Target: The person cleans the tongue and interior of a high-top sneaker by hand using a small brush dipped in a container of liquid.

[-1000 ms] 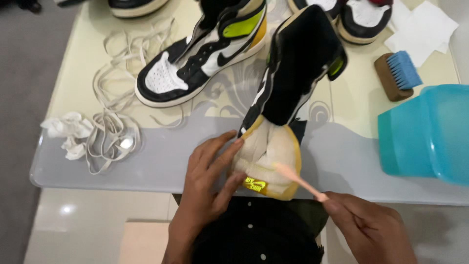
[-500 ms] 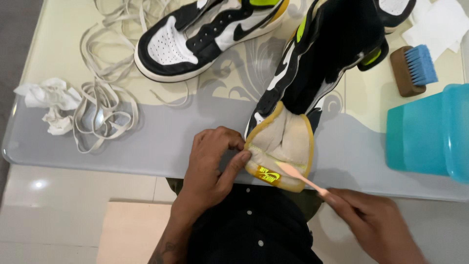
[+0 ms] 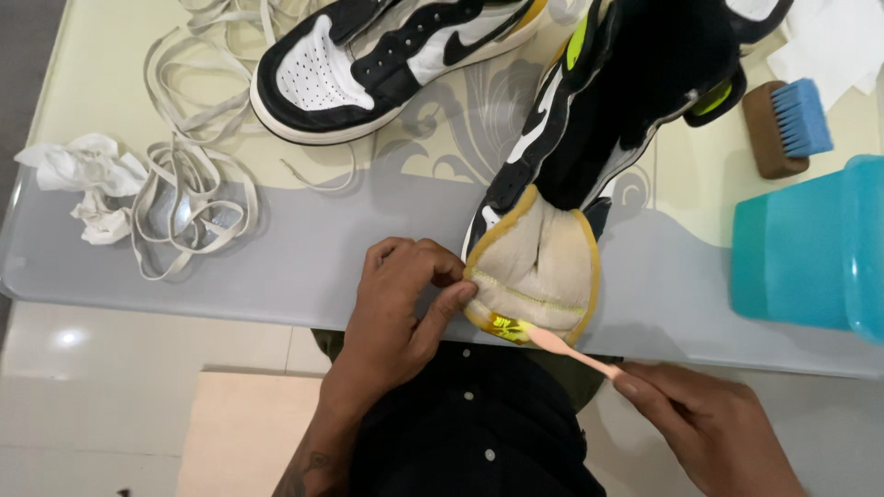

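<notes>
Glossy glass table (image 3: 304, 267), fuzzy cloth shoe tongue (image 3: 539, 267), smooth plastic toothbrush (image 3: 564, 346), translucent plastic tub (image 3: 810, 253), crumpled paper tissue (image 3: 83, 184)

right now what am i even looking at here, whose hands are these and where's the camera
The camera sits on a person's head and looks down, so the two bare hands at the bottom are that person's own. There is only this one view.

The left hand pinches the edge of the pulled-out tongue of a black high-top sneaker that lies on a glass table. The tongue is cream inside with a yellow border. The right hand holds a small pink toothbrush, its head against the tongue's lower edge.

Also on the table: a second sneaker in black and white with no laces, a heap of loose pale laces, crumpled white tissue, a wooden brush with blue bristles and a turquoise plastic tub.
</notes>
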